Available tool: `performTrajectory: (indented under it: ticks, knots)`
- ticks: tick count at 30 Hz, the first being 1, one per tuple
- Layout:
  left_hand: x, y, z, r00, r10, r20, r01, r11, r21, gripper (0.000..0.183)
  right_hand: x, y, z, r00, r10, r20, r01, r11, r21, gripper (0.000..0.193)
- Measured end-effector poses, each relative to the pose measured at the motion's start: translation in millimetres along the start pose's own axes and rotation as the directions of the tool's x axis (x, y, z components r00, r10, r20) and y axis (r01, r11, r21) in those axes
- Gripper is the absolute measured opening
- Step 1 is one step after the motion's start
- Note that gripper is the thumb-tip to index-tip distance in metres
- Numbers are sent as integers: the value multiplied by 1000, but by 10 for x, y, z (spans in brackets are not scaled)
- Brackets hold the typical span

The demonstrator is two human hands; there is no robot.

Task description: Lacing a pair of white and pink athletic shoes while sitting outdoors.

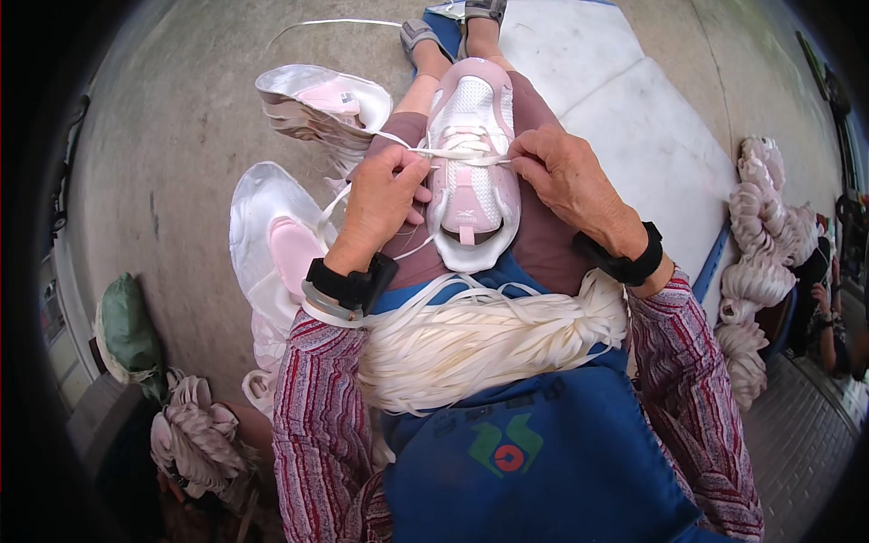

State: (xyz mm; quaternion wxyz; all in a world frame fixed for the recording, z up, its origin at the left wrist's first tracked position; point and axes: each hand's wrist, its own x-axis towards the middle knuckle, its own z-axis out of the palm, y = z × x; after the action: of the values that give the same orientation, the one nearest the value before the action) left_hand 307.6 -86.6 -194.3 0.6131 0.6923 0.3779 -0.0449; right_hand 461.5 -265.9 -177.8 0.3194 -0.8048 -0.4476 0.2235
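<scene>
Pink-and-white shoe (pixel 466 185): lay on the lap (pixel 543 226), between the left hand (pixel 385 199) and the right hand (pixel 570 181).
Long axis: ran away from the body, roughly square to the line joining the two hands; the toe pointed outward beyond them, and the heel with its pull loop sat on the near side.
White lace (pixel 471 160): crossed the shoe's front from one hand to the other, so its span lay across that axis.
Left hand: pinched the lace just beside the shoe's left edge, a loose length trailing below the fingers; whether it gripped one strand or two was hard to tell at this size.
Right hand: pinched the lace between thumb and forefinger at the shoe's right edge, wrist angled inward.
Nearer hand: neither clearly; both sets of fingertips were about level with the lacing.
Lace bundle (pixel 489 348): lay nearer the body than both hands, over the blue apron (pixel 579 443).
Nested shoe uppers (pixel 249 217): stood to the left of the left hand.
</scene>
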Motion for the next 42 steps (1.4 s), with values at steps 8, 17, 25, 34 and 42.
performTrajectory:
  ticks: [8,17,25,34,42]
  knots:
    - [17,29,59,1000,14,5,-14,998,66,21,-9,-24,39,998,-51,34,55,989,-134,9]
    - [108,-35,96,950,313,-9,-294,902,317,20,104,-347,56,966,-157,203,243,813,-529,10]
    - [48,-107,64,932,346,-113,-304,911,279,20,186,-340,51,960,-146,241,249,841,-481,10]
    - [-129,-51,124,769,639,-2,-470,567,676,29,50,-55,116,994,-102,27,105,953,-283,17]
    - [-199,-56,249,794,603,72,-402,434,806,37,-205,-330,226,997,-73,-17,52,838,-543,32]
